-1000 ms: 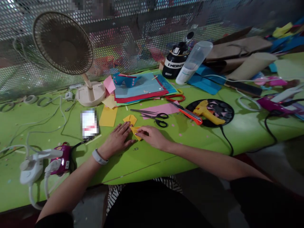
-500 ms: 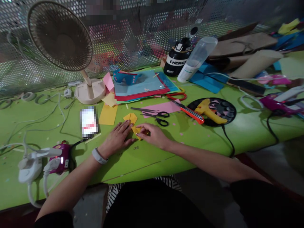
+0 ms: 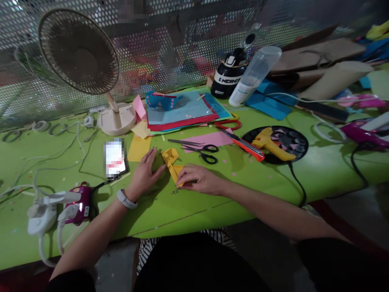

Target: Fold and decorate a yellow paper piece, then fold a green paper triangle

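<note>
A folded piece of yellow paper (image 3: 170, 162) lies on the green tabletop between my hands. My right hand (image 3: 196, 179) pinches its near right corner between thumb and fingers. My left hand (image 3: 145, 173) is just left of the paper, fingers stretched out and thumb apart, holding nothing. Beyond my left hand lies a flat yellow paper sheet (image 3: 139, 148). Black-handled scissors (image 3: 208, 154) and dark tweezers (image 3: 186, 142) rest beyond my right hand, partly over a pink paper strip (image 3: 223, 139).
An orange utility knife (image 3: 247, 148) and a yellow glue gun (image 3: 272, 145) on a black tray lie to the right. A fan (image 3: 117, 117), coloured sheets (image 3: 182, 117) and bottles (image 3: 227, 77) stand at the back. A phone (image 3: 114, 158) and power strips (image 3: 80, 202) with cables are left.
My left hand has lifted off the yellow paper and drawn left. My right hand has moved slightly nearer me with its corner, and the paper has turned and shows more of its folds.
</note>
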A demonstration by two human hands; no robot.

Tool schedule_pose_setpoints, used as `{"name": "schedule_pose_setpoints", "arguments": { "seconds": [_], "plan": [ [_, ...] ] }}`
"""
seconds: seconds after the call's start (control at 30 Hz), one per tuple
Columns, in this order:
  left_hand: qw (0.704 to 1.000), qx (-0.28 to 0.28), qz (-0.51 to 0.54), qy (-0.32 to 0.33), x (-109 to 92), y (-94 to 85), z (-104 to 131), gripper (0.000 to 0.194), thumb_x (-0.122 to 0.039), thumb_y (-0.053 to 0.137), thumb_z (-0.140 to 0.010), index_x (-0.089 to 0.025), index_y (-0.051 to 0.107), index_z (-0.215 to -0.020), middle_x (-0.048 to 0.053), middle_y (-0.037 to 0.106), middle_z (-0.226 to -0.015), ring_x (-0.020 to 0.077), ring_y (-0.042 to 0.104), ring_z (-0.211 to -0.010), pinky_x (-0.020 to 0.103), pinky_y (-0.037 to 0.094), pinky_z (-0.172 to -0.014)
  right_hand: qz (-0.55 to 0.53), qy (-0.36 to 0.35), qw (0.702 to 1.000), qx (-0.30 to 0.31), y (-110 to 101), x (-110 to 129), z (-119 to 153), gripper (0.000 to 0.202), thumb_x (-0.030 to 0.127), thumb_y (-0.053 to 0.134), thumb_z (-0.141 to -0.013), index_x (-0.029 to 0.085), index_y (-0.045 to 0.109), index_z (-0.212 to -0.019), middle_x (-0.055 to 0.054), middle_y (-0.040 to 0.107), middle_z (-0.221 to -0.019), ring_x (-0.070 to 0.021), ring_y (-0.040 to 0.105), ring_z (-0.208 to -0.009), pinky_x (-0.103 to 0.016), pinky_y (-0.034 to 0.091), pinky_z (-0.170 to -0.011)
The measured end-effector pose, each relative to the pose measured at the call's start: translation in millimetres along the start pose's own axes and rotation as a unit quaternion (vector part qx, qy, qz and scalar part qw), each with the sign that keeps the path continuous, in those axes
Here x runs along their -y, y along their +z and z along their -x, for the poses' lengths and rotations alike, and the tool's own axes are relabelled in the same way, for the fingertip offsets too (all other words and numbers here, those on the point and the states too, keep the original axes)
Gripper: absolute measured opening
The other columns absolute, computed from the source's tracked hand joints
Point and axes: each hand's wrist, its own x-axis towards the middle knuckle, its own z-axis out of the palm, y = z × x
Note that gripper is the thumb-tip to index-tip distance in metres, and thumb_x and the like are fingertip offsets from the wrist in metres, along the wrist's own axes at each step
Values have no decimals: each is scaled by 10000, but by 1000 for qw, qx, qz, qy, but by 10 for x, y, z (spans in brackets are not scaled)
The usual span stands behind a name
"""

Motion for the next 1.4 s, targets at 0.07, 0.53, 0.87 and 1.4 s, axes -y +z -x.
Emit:
{"name": "schedule_pose_setpoints", "arguments": {
  "seconds": [0.07,0.53,0.87,1.4],
  "plan": [
    [1000,-24,13,-13,56,7,-29,650,-512,476,-935,-138,365,-1455,156,443,-1477,268,437,-1357,461,394,-1120,1,-35,999,26,19,10,7,156,277,616,-904,225,756,-950,-57,714,-919,-153,625,-848,-297,500,-753],
    [978,99,-83,161,-52,-87,74,471,-273,386,-943,-109,501,-1370,121,482,-1454,208,446,-1357,392,407,-1129,104,123,987,13,56,40,22,278,422,614,-897,199,674,-741,-33,643,-805,-170,558,-790,-314,418,-721],
    [978,96,-112,148,-43,-17,72,486,-387,365,-997,-105,472,-1378,148,474,-1456,232,438,-1362,436,333,-1164,194,178,963,-52,258,115,4,331,474,627,-875,194,608,-700,-35,610,-781,-195,525,-805,-333,350,-727],
    [979,53,-112,162,-60,-5,78,448,-297,282,-1010,-97,522,-1332,131,532,-1408,214,483,-1327,459,353,-1148,202,205,957,-50,254,156,-39,240,341,631,-884,193,613,-696,-33,590,-820,-187,490,-838,-324,323,-747]
  ]
}}
